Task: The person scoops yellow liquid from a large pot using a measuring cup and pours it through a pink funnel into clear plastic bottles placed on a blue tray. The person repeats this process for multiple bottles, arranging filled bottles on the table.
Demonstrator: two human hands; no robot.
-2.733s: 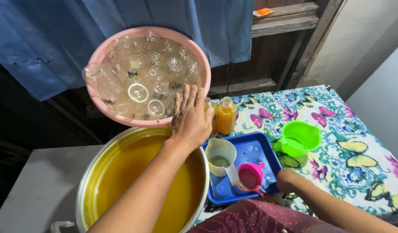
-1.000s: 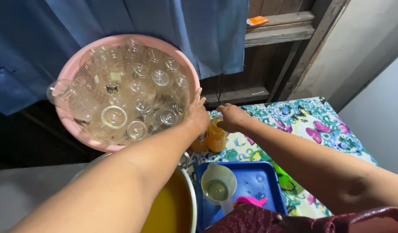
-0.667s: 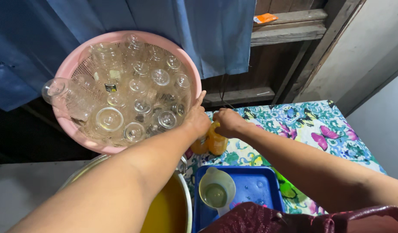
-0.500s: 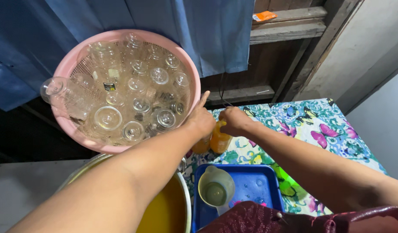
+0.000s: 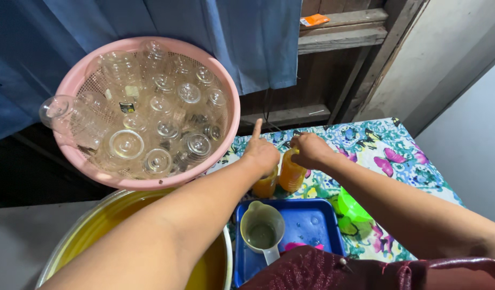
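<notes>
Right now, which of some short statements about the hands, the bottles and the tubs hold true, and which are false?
1. The right hand grips the top of an orange-filled plastic bottle. True.
2. The round pink plastic colander holds green cups. False: it holds clear empty plastic bottles.
3. The left hand rests over a second orange-filled bottle, its forefinger pointing up. True.
4. The pale plastic measuring jug stands on the butterfly-patterned tablecloth. False: it stands in the blue rectangular tray.
5. The large metal basin is dry. False: it holds yellow liquid.
</notes>
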